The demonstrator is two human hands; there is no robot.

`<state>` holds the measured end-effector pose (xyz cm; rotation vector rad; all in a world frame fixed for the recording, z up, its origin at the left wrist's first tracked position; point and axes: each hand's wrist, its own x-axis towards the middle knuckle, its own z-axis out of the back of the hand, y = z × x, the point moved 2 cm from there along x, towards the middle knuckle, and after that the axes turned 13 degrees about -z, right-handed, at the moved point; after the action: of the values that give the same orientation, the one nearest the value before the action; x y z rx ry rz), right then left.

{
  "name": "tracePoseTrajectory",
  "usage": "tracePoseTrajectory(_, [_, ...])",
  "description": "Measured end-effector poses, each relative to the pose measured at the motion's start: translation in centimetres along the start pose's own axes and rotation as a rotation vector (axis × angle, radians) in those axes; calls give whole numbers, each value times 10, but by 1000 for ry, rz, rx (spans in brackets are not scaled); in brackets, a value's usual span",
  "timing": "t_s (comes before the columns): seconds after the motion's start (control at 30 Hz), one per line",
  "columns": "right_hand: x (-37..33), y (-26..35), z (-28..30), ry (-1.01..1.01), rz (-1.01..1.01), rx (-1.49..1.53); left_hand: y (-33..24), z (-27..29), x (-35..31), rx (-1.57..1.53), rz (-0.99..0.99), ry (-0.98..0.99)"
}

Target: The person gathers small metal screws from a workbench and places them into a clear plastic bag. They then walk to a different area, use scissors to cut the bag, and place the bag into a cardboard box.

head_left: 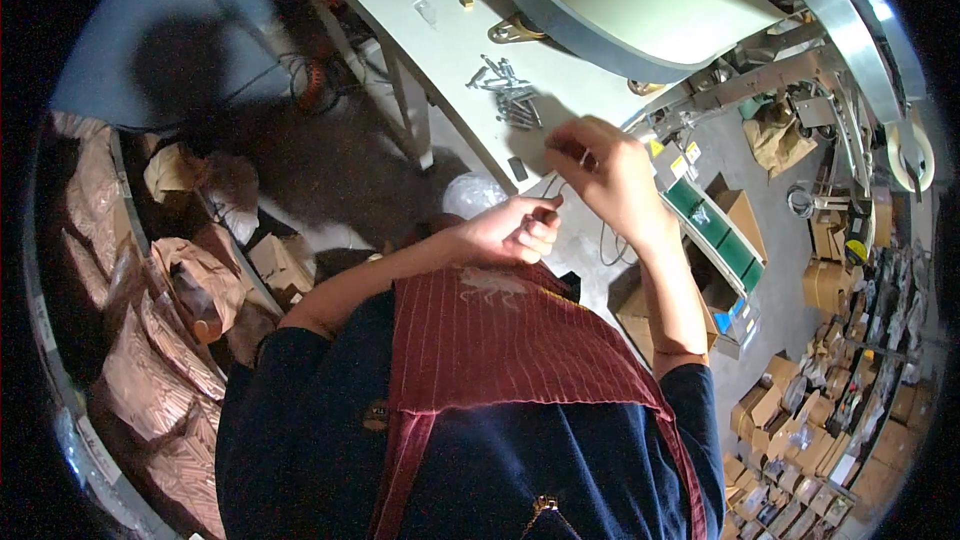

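My left hand (515, 230) is closed in front of the apron, palm up, with the fingers curled. A thin dark strand (553, 185) rises from its thumb and fingertip. Just above and to the right, my right hand (605, 170) is pinched near the table corner; a small shiny bit shows between its fingers, too little to name. On the white table (455, 55) lies a pile of slim silver metal parts (510, 95), like screws or pins. Close to the table's near corner is a small dark rectangular piece (517, 168).
A large round pale bowl-like machine (640, 0) stands on the table's far right. A small brass block (466, 2) lies further back. A green conveyor (715, 230) slopes down at the right. Brown bags (160, 380) fill the left; cardboard boxes (790, 420) crowd the lower right.
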<state>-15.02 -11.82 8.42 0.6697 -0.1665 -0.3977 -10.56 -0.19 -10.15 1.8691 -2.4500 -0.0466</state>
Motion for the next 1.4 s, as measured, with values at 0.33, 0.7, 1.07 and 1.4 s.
tracePoseTrajectory(0.33, [28,8,-23,-149,93,-188,-15,17,-30,-234,-131,-252])
tracePoseTrajectory(0.7, [19,15,-26,-275,236,-622,-16,-25,-32,18,-114,-515])
tracePoseTrajectory(1.07, [-5,8,-12,-124,-34,-84,-24,-18,-33,434,82,22])
tracePoseTrajectory(1.4, [30,4,-27,-435,92,-430,-22,-32,-34,455,125,-267])
